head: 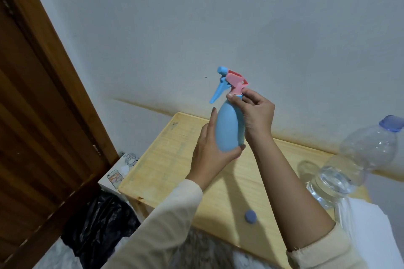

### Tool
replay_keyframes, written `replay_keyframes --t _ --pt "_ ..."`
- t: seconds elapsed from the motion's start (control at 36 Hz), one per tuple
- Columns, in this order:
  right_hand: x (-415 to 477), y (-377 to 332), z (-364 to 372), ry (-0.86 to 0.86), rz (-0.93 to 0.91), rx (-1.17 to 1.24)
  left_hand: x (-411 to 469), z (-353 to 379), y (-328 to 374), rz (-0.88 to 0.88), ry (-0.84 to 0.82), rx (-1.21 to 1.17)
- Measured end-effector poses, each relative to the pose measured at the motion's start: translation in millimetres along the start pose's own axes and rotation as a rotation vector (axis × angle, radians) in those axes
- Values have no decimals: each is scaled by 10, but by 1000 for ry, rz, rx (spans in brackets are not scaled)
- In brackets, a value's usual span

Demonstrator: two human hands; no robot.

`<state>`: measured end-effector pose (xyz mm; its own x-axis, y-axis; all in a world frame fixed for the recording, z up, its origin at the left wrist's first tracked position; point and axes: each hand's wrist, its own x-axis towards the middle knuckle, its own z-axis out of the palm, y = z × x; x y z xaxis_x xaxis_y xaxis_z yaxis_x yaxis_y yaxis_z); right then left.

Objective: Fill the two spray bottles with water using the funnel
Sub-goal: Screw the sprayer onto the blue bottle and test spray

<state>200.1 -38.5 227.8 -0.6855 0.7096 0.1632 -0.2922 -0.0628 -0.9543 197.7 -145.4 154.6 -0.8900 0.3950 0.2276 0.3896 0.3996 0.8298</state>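
Left hand (211,150) cups low, right hand (254,113) pinches above it.

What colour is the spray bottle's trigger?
The trigger is light blue; clearest in the head view.

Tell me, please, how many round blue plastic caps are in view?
2: a loose cap on the wooden table; a fitted cap on the clear plastic bottle at far right. Others may be hidden.

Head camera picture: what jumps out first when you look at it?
The blue spray bottle with its pink top, held up in the middle above the wooden table. The left hand grips its bottom and the right hand pinches its neck. At the right edge is a big clear bottle with a blue cap.
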Motion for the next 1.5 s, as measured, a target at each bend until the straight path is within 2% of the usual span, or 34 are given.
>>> replay_keyframes --t 0.08,0.17,0.25,0.31,0.42,0.5,0.61,0.75,0.89,1.14,1.28,1.39,1.5 --pt "-37 28 42 71 -45 -79 -42 143 57 -25 104 17" --pt "-91 45 36 118 -72 -137 -20 191 45 -33 69 -78" --pt "-87 50 -66 98 -79 -181 40 114 -51 20 14 -70" --pt "-73 43 -155 3 -48 -195 65 43 -112 42 -55 -86" --pt "-78 -27 -280 -300 31 -202 89 -74 -164 65 -156 -147" --pt "-87 -54 -322 -386 76 -201 85 -118 -219 62 -206 -205" --pt "-111 32 -275 -294 56 -248 27 -84 -262 25 -235 -219" --pt "-143 247 -141 -73 24 -292 -55 83 -240 -69 -98 -103" --pt "-203 430 -75 43 -18 -327 -86 154 -342 -94 -95 -36" --pt "-207 574 94 29 -39 -413 -6 -33 -589 -90 -195 -108" --pt "-168 605 235 -60 -71 -494 70 -201 -745 -109 -320 -240" --pt "-102 592 389 -147 52 -380 99 -355 -844 -78 -464 -283" --pt "-98 583 497 -235 79 -287 92 -473 -971 -98 -509 -345"
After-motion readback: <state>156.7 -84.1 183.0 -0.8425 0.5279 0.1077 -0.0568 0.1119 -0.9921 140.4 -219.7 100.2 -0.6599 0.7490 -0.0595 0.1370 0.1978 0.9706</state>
